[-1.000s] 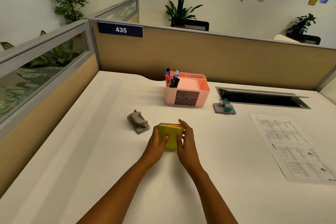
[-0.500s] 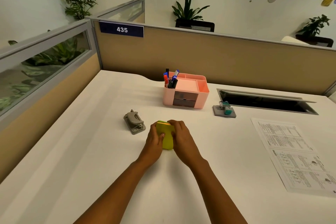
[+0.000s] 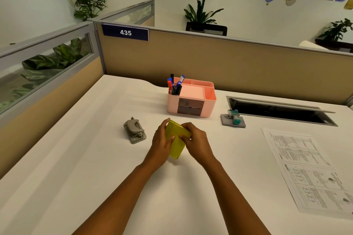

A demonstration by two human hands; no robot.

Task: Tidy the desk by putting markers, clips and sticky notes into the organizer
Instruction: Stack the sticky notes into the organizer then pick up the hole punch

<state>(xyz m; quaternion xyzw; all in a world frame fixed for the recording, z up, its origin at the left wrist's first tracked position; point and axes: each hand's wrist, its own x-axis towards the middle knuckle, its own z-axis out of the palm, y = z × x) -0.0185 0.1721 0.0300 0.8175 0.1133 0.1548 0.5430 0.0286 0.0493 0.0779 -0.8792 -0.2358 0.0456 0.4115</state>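
Gripping the sticky notes [image 3: 176, 140] between left hand [image 3: 161, 144] and right hand [image 3: 197, 144], the person is now tilting the formerly flat pad up, seemingly lifting it toward the organizer [image 3: 209, 99] just beyond.

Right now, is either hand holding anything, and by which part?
Both hold the yellow sticky notes pad: left hand on its left edge, right hand over its top right corner.

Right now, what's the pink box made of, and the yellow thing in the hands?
The pink organizer looks like smooth matte plastic: even colour, rounded moulded corners. The yellow sticky notes look like paper: thin stacked sheets bending between the left hand and right hand.
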